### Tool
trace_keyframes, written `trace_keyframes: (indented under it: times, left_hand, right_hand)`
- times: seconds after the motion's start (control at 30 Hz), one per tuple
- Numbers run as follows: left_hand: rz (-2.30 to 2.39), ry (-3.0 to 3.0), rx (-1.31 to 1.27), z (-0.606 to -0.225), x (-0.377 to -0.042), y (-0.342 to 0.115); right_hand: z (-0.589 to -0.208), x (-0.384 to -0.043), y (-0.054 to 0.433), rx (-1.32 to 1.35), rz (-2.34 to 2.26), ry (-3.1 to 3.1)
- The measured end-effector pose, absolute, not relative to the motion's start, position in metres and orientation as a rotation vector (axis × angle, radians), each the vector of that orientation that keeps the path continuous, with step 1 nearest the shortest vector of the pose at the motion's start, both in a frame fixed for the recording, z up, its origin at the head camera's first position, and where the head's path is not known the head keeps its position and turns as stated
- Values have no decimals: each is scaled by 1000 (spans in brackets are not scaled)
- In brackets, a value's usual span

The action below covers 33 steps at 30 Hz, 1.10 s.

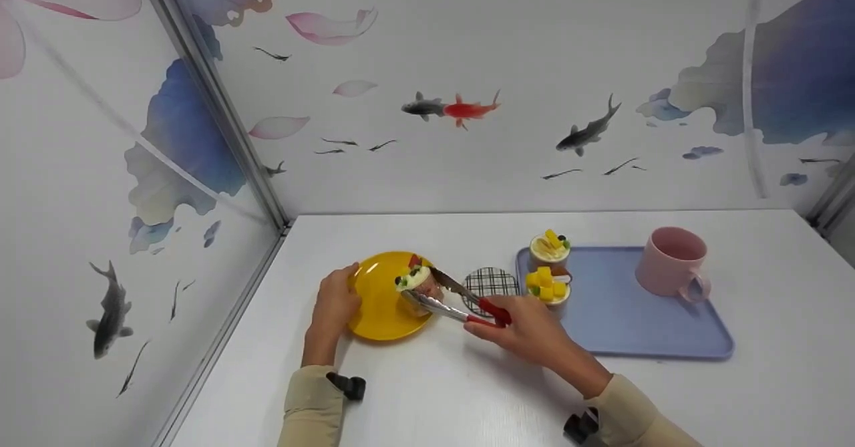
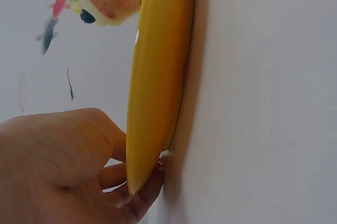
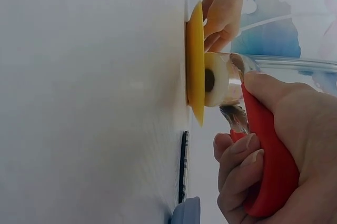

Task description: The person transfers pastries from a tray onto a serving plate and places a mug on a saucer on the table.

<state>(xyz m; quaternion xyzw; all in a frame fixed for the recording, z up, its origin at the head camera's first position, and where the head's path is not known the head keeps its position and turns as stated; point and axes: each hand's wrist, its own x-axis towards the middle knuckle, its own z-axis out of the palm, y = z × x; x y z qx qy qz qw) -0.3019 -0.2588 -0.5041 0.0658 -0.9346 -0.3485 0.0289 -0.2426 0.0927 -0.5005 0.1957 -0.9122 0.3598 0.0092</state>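
My left hand grips the left rim of a yellow plate, thumb above and fingers beneath the edge, as the left wrist view shows. In my right hand is a pair of metal tongs with red handles. The tong tips clasp a small dessert cup topped with cream, berries and a red piece of fruit. That cup is tilted over the right part of the plate. Near the plate surface, its pale base shows in the right wrist view; whether it touches the plate I cannot tell.
A checked round coaster lies right of the plate. Beyond it is a blue tray with a pink mug and two fruit-topped dessert cups, one behind and one in front. Printed walls border the white table.
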Motion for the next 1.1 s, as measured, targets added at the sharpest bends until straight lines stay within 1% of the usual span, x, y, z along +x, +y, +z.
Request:
trace_keyframes:
  times: [0.53, 0.8, 1.1]
  left_hand:
    - [-1106, -2884, 220, -505, -302, -260]
    - [-1094, -2878, 216, -505, -303, -259]
    - [-1080, -2884, 220, -505, -302, -259]
  right_hand:
    - [-501, -242, 94, 608, 952, -2946]
    - [-503, -241, 93, 613, 970, -2903]
    - [-503, -242, 90, 500, 1038, -2914]
